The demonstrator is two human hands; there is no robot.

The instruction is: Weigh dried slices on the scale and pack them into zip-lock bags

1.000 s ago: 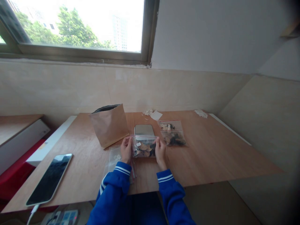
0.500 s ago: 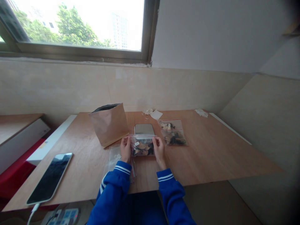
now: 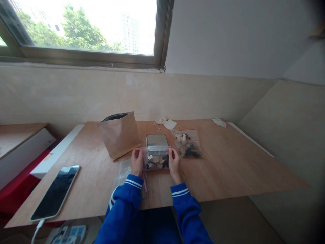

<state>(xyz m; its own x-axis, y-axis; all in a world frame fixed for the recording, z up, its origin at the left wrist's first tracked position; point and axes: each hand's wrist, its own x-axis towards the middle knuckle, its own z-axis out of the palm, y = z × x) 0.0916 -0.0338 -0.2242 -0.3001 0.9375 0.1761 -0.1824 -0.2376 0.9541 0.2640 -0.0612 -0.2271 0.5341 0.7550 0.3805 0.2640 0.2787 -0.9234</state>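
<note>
- Between both hands, just this side of the scale (image 3: 156, 139), hung a plastic bag (image 3: 156, 158) of dried bits (image 3: 159, 163), left hand (image 3: 137, 161) and right hand (image 3: 174, 162) pinching its top corners.
- Couldn't tell if it was sealed.
- To its right, filled bags (image 3: 189, 149) looked done.
- Flat bags (image 3: 123, 169) near the left hand seemed empty, so probably more left.
- Paper bag (image 3: 119, 137) stood open.

The near part of a silver plate (image 3: 156, 139) is hidden by the zip bag (image 3: 157, 162), whose label (image 3: 150, 157) is too small to be read. The paper bag's (image 3: 120, 137) depths are concealed by its front. The flat bags (image 3: 124, 169) are partly covered by the left hand (image 3: 137, 163). The white cable (image 3: 37, 231) is cut off below. A brown object (image 3: 318, 32), perhaps a shelf, is blurred at upper right.
</note>
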